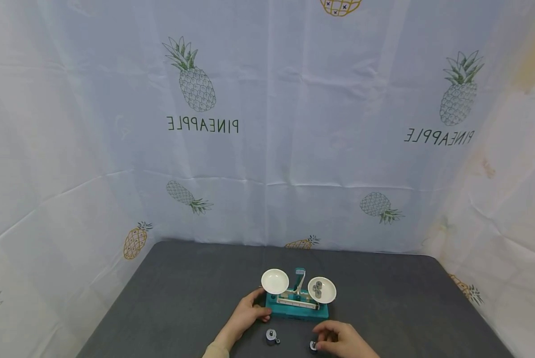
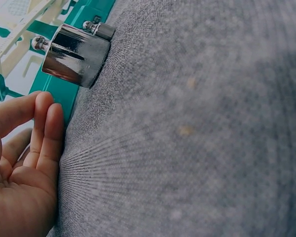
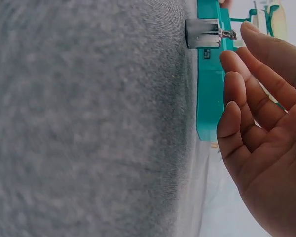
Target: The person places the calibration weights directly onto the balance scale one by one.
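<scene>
A teal balance scale (image 1: 296, 311) with two white pans stands on the dark table. My left hand (image 1: 248, 312) holds the left end of its base, index finger along the side and thumb at the front corner. In front of the base stand a large metal weight (image 1: 271, 336) and a tiny weight (image 1: 278, 341) beside it. My right hand (image 1: 339, 337) is at another knobbed weight (image 1: 312, 346), partly hidden in the head view. In the right wrist view, thumb and fingertips stand apart around the knob of that weight (image 3: 203, 33), without a visible pinch.
The right pan (image 1: 330, 297) carries several small metal weights (image 1: 317, 289); the left pan (image 1: 275, 281) bears nothing visible. A dark grey cloth covers the table (image 1: 196, 283). Behind it hangs a pale curtain (image 1: 294, 149) with pineapple prints.
</scene>
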Tool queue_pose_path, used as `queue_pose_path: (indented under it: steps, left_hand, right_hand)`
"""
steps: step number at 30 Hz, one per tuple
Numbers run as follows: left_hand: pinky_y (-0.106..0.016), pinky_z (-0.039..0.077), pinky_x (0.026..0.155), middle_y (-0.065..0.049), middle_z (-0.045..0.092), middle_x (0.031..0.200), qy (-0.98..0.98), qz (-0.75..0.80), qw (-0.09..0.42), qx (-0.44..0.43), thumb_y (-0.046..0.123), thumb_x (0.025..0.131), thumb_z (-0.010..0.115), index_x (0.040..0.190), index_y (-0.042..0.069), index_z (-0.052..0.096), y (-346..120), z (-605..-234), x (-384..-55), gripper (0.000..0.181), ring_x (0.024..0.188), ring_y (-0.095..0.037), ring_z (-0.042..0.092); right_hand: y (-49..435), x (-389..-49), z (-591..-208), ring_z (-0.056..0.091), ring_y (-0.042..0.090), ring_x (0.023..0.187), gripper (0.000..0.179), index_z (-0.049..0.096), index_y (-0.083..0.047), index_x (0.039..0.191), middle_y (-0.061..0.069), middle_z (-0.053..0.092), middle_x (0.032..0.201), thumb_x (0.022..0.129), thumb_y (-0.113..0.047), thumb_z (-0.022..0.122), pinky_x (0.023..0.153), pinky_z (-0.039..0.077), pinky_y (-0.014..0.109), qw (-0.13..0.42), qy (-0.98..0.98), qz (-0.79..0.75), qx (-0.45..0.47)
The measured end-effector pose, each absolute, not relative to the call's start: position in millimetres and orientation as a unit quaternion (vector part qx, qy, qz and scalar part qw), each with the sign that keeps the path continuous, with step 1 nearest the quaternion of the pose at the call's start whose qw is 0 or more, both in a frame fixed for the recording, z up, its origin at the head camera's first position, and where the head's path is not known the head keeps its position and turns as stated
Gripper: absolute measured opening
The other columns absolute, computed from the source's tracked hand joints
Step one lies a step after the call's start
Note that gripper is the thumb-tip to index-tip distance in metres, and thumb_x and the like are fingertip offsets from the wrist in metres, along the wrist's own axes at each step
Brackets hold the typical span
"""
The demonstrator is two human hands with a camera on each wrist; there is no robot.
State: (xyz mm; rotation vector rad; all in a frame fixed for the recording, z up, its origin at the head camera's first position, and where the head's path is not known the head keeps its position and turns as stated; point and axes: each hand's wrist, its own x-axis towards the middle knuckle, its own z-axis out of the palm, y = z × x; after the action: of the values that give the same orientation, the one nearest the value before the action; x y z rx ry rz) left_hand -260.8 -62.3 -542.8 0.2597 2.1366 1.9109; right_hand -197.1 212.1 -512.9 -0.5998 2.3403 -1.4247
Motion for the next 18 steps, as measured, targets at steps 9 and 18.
queue_pose_path:
  steps: [9,18]
  left_hand:
    - [-0.027,0.052,0.058,-0.003,0.061,0.069,0.735,0.659,0.131,0.089,0.011,0.073,0.065,0.131,-0.009,0.03,-62.7,-543.0,-260.4,0.07,0.059,-0.009,0.059]
    - [-0.027,0.051,0.058,-0.003,0.06,0.07,0.736,0.658,0.133,0.083,0.011,0.074,0.064,0.131,-0.009,0.03,-61.8,-540.9,-260.3,0.069,0.06,-0.01,0.059]
  right_hand:
    - [209.0,-197.0,-515.7,0.05,-0.001,0.059,0.033,0.06,0.0,0.101,-0.005,0.058,0.074,0.078,-0.023,0.063,0.05,0.042,0.02,0.191,0.819,-0.505,-0.195]
    - [209.5,-198.2,-518.3,0.049,-0.001,0.057,0.03,0.061,-0.002,0.1,-0.006,0.057,0.073,0.079,-0.022,0.062,0.049,0.041,0.02,0.209,0.814,-0.504,-0.2]
